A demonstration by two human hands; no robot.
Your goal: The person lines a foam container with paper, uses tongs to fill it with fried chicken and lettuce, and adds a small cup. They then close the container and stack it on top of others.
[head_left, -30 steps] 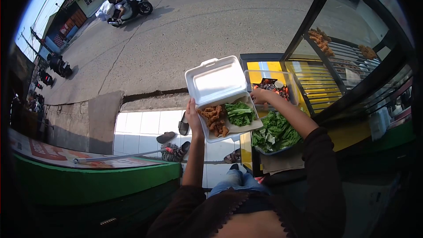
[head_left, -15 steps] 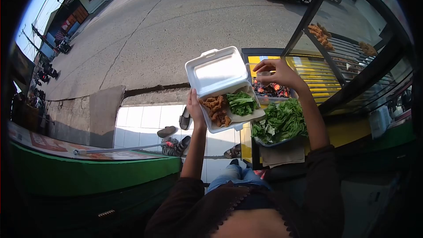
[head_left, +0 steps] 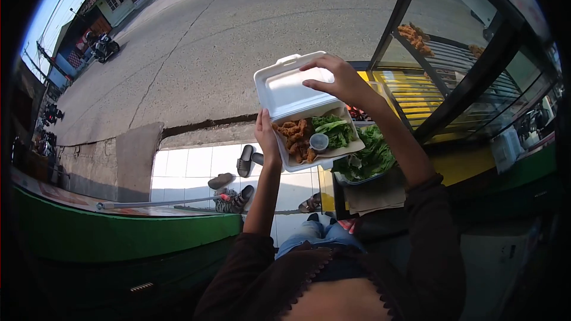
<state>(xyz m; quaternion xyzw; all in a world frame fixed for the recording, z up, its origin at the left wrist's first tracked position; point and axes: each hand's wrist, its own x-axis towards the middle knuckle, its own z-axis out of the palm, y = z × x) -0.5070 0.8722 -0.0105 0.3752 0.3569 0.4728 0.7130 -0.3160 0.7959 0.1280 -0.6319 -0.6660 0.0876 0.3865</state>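
My left hand (head_left: 267,135) grips the left side of a white foam takeout box (head_left: 283,93), held up with its lid raised. Pieces of fried chicken (head_left: 292,134) fill the left of its base. Green lettuce (head_left: 338,132) lies on brown paper at the right. Between them sits a small clear lidded cup (head_left: 319,141). Over the raised lid is my right hand (head_left: 345,83), thumb and fingers apart and nothing between them.
A tub of lettuce (head_left: 375,153) stands on the yellow counter beside the box. To the right, a glass display case holds fried chicken (head_left: 414,37) on a rack. Below are sandals (head_left: 244,161) on white tiles and a long-handled mop (head_left: 172,203). The road runs ahead.
The small cup has gone from my right hand into the box, between chicken and lettuce. My right hand has moved left over the lid, its fingers spread. The passing motorbike has left view.
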